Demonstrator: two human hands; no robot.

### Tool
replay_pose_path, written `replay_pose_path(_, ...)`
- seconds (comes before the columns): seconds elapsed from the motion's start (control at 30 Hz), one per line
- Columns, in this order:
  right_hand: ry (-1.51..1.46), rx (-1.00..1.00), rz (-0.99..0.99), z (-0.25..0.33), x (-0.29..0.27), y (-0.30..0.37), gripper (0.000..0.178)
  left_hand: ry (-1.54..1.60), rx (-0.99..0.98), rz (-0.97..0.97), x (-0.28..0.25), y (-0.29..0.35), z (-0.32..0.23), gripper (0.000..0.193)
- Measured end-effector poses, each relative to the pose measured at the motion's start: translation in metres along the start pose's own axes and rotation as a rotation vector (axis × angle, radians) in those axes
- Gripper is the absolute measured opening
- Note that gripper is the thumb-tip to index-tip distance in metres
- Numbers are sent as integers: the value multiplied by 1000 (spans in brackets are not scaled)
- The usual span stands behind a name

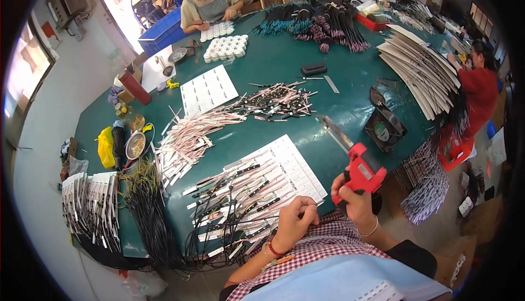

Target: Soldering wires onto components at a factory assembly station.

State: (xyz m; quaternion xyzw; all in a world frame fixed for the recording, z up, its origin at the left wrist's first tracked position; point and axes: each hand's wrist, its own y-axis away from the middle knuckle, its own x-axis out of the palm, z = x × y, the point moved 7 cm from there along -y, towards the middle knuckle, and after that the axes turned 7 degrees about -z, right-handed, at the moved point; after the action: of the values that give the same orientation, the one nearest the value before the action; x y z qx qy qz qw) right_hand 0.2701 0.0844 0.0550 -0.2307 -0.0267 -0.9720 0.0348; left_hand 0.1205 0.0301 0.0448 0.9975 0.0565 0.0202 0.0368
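My right hand point(355, 200) grips a red heat gun point(367, 169) with a dark handle. Its metal nozzle points up and to the left, over the green table. Close by, my left hand point(298, 221) is curled with the fingers pressed together at the front edge; whatever is in them is hidden. Beyond that hand a white printed sheet point(298, 167) lies flat. Rows of thin white-and-pink strips with black wires point(238, 202) are spread over its left part and beside it.
The green table point(339, 104) also bears loose strips point(191, 137), a black cable bundle point(150, 213), a small black fan point(384, 128), stacked white boards point(418, 65) and a red cylinder point(134, 86). A person point(210, 3) handles white round parts across the table; another in red point(481, 93) is at the right.
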Motion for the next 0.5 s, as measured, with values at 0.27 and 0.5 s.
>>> replay_pose_path(0.27, 116, 80, 69, -14, 16, 29, 50, 35, 61, -39, 0, 10, -6, 8)
replay_pose_path(0.5, 200, -19, 51, 3, 29, 40, 10, -73, 170, -58, 2, 16, -15, 7)
